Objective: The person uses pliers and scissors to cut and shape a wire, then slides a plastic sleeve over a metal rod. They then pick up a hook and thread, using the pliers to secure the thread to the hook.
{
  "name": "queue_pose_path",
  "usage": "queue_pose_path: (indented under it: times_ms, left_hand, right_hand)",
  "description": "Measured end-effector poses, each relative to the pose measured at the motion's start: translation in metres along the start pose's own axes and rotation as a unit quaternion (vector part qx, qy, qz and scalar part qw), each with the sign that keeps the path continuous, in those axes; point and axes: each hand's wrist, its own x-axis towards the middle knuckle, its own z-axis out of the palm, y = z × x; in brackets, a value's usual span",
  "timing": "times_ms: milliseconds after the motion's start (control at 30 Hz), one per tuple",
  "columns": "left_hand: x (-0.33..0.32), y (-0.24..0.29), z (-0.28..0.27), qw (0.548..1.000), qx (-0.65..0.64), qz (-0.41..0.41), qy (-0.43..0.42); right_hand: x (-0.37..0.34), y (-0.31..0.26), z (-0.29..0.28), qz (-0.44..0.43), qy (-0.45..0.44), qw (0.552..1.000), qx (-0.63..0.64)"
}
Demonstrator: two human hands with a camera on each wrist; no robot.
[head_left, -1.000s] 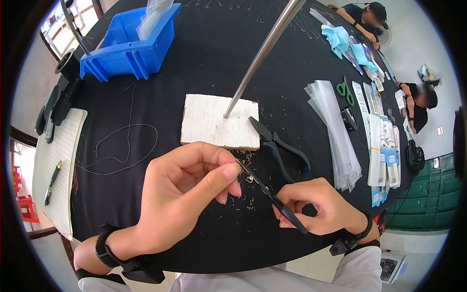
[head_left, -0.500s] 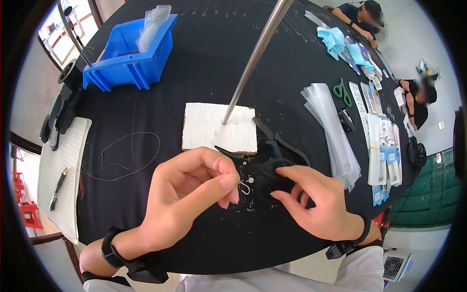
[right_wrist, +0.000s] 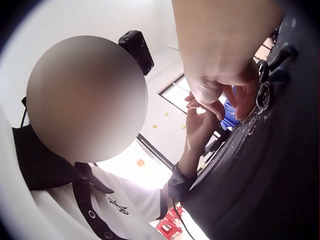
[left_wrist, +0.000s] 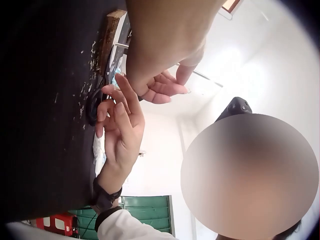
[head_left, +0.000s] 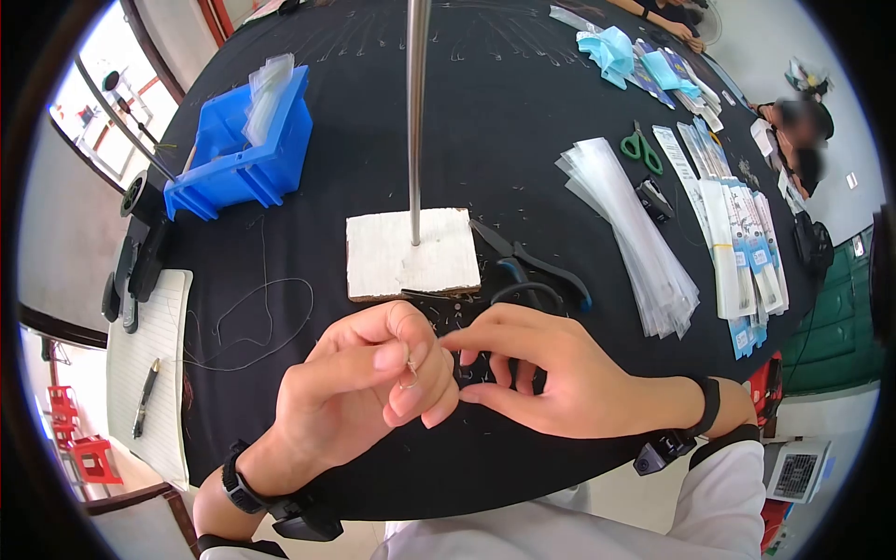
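My left hand (head_left: 359,392) pinches a small metal fish hook (head_left: 408,378) between thumb and index finger, its palm turned up in the head view. Close beside it on the right is my right hand (head_left: 560,373), fingers loosely bent and nothing visible between them. Its fingertips come right up to the left hand's fingers. Black scissors (head_left: 527,291) lie on the table just beyond the hands, partly hidden by the right hand. Pliers (head_left: 541,266) with dark handles rest behind them, beside a white board (head_left: 401,261) from which a metal rod (head_left: 416,140) rises.
A blue bin (head_left: 243,168) holding clear sleeves stands at the left, near a notebook (head_left: 154,317) with a pen (head_left: 146,399) and a loose line (head_left: 266,345). On the right lie clear plastic sleeves (head_left: 635,243), green scissors (head_left: 642,149) and packaged strips (head_left: 747,243). Two people sit beyond.
My right hand has put down the black scissors near the board and moved left to the left hand. The left hand has kept the hook and turned its palm further up.
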Motion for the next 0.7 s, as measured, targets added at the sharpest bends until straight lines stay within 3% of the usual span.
queue_pose_path:
  times_ms: [300, 400, 500, 600, 700]
  left_hand:
    - [-0.001, 0.001, -0.002, 0.998, 0.049, 0.0, -0.028]
    - [-0.007, 0.005, 0.003, 0.986, 0.168, 0.004, 0.012]
    - [-0.01, 0.002, 0.016, 0.947, 0.309, 0.065, 0.064]
    - [-0.009, -0.001, 0.007, 0.96, 0.259, 0.105, 0.0]
    - [-0.008, 0.003, 0.002, 0.965, 0.253, 0.054, -0.037]
  right_hand:
    - [0.003, 0.007, 0.001, 0.041, -0.056, 0.987, 0.145]
    - [0.0, 0.004, -0.004, 0.051, -0.051, 0.991, 0.113]
    - [-0.003, -0.003, -0.01, 0.064, -0.045, 0.992, 0.096]
    - [-0.006, 0.002, -0.011, 0.094, -0.062, 0.979, 0.17]
    - [-0.006, 0.008, -0.008, 0.084, -0.053, 0.984, 0.149]
